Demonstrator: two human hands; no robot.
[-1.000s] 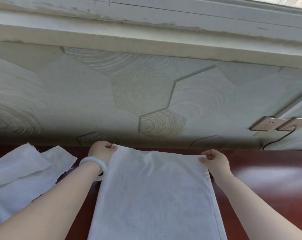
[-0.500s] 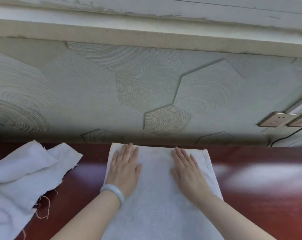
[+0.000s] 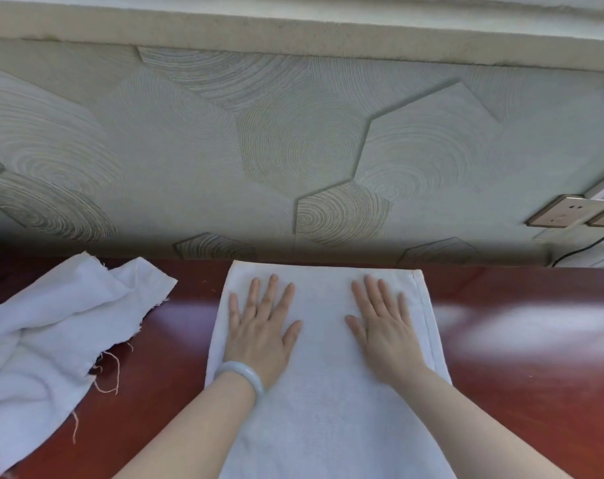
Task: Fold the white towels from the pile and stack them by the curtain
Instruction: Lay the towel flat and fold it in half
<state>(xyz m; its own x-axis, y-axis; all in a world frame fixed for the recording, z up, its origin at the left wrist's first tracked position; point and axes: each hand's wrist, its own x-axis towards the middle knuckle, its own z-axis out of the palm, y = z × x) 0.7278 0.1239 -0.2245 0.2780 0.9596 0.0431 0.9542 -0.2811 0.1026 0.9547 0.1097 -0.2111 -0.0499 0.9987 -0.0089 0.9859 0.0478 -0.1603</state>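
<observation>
left hand (image 3: 259, 326): lay flat, palm down, fingers straight and slightly spread; pressed on the far-left part of the towel, gripped nothing.
right hand (image 3: 385, 326): same pose, palm down, fingers straight; pressed on the far-right part, just inside the hemmed edge, gripped nothing.
forearms: came in from the bottom edge, angled inward toward the towel; pale bracelet (image 3: 241, 375) sat on the left wrist.
white towel (image 3: 328, 426): lay flat as a long strip on the table, centre of view; far edge near the wall, near end ran off the bottom of the view.
pile (image 3: 51, 340): crumpled white cloth at left on the table, apart from the flat towel; frayed edge with loose threads.
table (image 3: 518, 392): glossy red-brown wood, glare patches at right.
wall (image 3: 293, 150): grey-green hexagon panels with ring texture, right behind the table; pale ledge (image 3: 293, 36) above.
sockets (image 3: 559, 212): two plates at far right, dark cable (image 3: 584, 248) below them.
</observation>
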